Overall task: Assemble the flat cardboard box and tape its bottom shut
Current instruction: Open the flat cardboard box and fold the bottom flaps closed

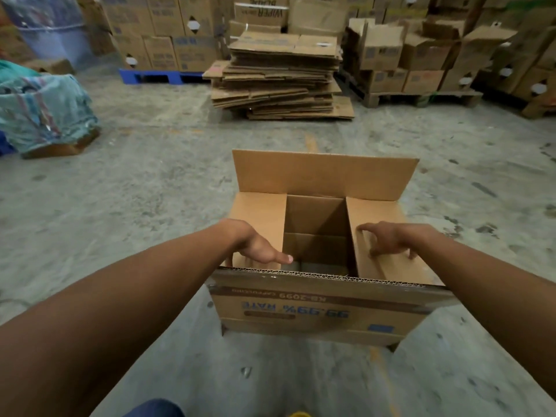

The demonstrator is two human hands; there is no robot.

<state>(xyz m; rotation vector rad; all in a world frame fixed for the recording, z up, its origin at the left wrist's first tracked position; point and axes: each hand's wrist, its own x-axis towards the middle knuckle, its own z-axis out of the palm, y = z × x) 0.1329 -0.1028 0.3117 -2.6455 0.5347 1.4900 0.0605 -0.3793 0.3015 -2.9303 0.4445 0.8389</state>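
A brown cardboard box stands on the concrete floor in front of me, its open end up and its print upside down. Both short flaps are folded inward. My left hand presses flat on the left short flap, thumb pointing toward the gap. My right hand rests with spread fingers on the right short flap. The far long flap stands upright; the near long flap hangs toward me. The box's dark inside shows between the short flaps. No tape is in view.
A pile of flat cardboard boxes lies on the floor beyond. Stacked cartons sit on a blue pallet at the back left and a wooden pallet at the back right. A cloth-covered bundle is at the left.
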